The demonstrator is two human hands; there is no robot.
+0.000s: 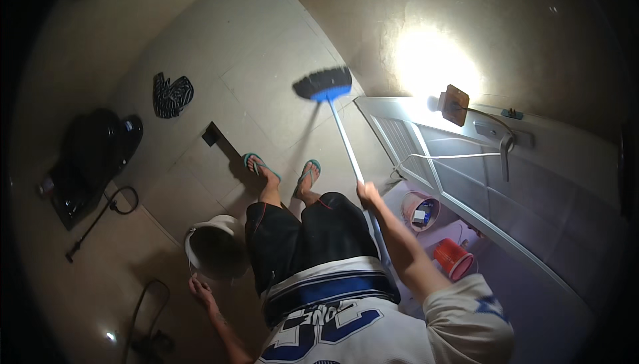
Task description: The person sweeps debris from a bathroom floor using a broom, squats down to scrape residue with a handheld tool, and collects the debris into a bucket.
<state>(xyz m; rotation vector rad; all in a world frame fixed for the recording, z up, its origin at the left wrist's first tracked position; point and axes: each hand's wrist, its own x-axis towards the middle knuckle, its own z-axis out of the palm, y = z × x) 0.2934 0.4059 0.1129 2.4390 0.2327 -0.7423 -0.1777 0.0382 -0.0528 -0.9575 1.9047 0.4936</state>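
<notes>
My right hand [367, 195] is wrapped round the pale blue handle of a broom [343, 131]. Its blue head with dark bristles is held out ahead of my feet, near the base of the right wall. Low on the left, my left hand [200, 288] is closed at the thin wire handle of a pale bucket [216, 227]. The bucket's inside looks dark, so its contents cannot be made out. Green flip-flops [255, 163] are on my feet, between the bucket and the broom.
A striped black cloth or bag [172, 95] lies on the tiled floor [259, 57], beyond a dark square drain [211, 134]. A black toilet [93, 157] and hose [100, 224] are left. An open white door [452, 177], a bright lamp [434, 103] and a red bucket [453, 257] are right.
</notes>
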